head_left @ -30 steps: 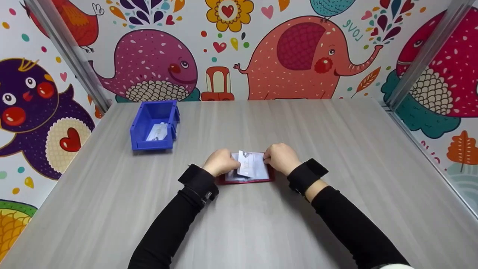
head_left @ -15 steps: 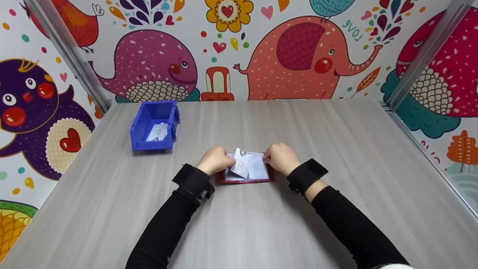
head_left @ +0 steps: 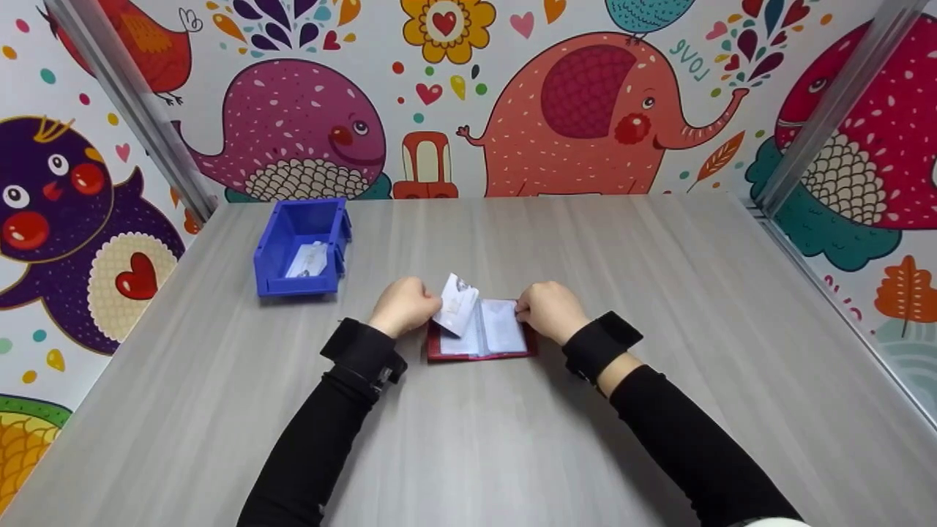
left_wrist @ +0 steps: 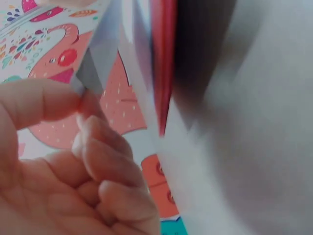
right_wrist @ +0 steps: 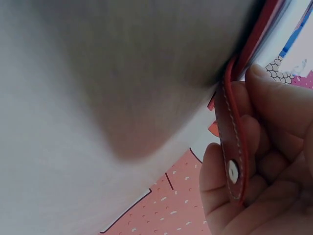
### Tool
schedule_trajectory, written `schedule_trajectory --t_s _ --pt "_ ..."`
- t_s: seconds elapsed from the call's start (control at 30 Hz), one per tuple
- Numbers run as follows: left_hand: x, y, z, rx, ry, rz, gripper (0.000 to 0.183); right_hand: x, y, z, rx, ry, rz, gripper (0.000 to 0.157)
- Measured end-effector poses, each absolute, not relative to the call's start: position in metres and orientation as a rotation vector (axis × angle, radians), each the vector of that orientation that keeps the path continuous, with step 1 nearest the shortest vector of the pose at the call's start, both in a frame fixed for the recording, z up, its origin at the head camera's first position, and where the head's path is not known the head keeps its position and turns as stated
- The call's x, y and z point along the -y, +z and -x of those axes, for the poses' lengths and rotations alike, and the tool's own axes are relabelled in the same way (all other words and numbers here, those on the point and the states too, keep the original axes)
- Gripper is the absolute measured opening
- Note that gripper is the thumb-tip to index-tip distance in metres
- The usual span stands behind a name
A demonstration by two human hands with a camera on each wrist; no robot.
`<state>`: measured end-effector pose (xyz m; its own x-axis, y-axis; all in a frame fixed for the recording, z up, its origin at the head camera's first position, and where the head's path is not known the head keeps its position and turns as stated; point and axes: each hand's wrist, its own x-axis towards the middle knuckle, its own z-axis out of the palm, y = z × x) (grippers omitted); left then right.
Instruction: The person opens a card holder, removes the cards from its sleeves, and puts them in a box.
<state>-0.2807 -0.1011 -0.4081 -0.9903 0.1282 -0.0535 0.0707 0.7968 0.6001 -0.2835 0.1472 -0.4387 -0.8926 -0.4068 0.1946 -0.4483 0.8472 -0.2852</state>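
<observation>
Printed wall panels [head_left: 585, 95], cartoon animals on white, rising behind the far edge of the table and along both sides. Pale wood-grain table [head_left: 468, 454] below. Metal posts [head_left: 834, 110] at the far left and far right corners. Black left sleeve [head_left: 300, 446] and black right sleeve [head_left: 681, 439], both reaching toward the middle. Near the far left corner, a blue bin [head_left: 296, 286], with white card-like pieces [head_left: 309, 260] lying inside; exact number not clear.

Well in from the far edge, roughly midway between the left and right edges, a red card holder [head_left: 504, 329], lying open with pale, translucent pages showing. At its right border, the right hand [head_left: 550, 311], curled and gripping the cover, thumb at the edge. At its left side, the left hand [head_left: 406, 301], pinching a white card [head_left: 455, 307] between thumb and forefinger, remaining fingers bent inward. Black bands on both wrists. Card tilted over the left page; contact with the page impossible to tell. Against the right fingers, a red stitched strap [right_wrist: 226, 105] of the holder; near its rounded tip, a metal snap [right_wrist: 233, 172].
</observation>
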Motion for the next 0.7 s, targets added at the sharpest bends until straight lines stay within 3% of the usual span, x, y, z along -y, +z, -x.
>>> schedule_trajectory --t_s 0.7 --pt "0.165 -0.370 0.302 -3.057 0.955 0.002 0.027 -0.148 -0.437 0.282 2.881 0.491 -0.692 0.004"
